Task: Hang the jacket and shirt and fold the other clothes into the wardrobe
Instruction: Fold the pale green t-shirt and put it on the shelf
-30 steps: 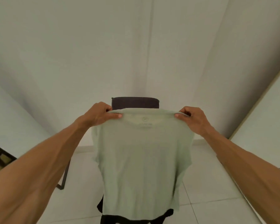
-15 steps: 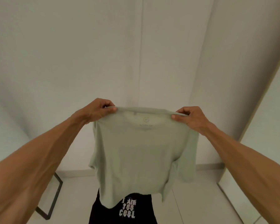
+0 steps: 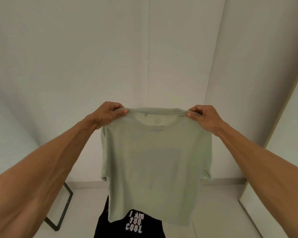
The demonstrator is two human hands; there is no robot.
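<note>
A pale green T-shirt (image 3: 155,165) hangs in the air in front of me, spread flat with its printed neck label facing me. My left hand (image 3: 108,113) pinches its left shoulder and my right hand (image 3: 202,116) pinches its right shoulder, both at chest height with arms stretched out. Below the shirt's hem lies a black garment (image 3: 129,225) with white lettering, partly hidden by the green shirt.
White walls meet in a corner straight ahead. A tall white panel (image 3: 282,134), perhaps a wardrobe side, runs along the right. A black metal frame (image 3: 60,213) stands on the pale tiled floor (image 3: 217,212) at the lower left.
The view has tilted upward and the dark chair back behind the collar is gone from sight. The shirt hangs higher, uncovering the black garment's lettering. Both hands keep their grip.
</note>
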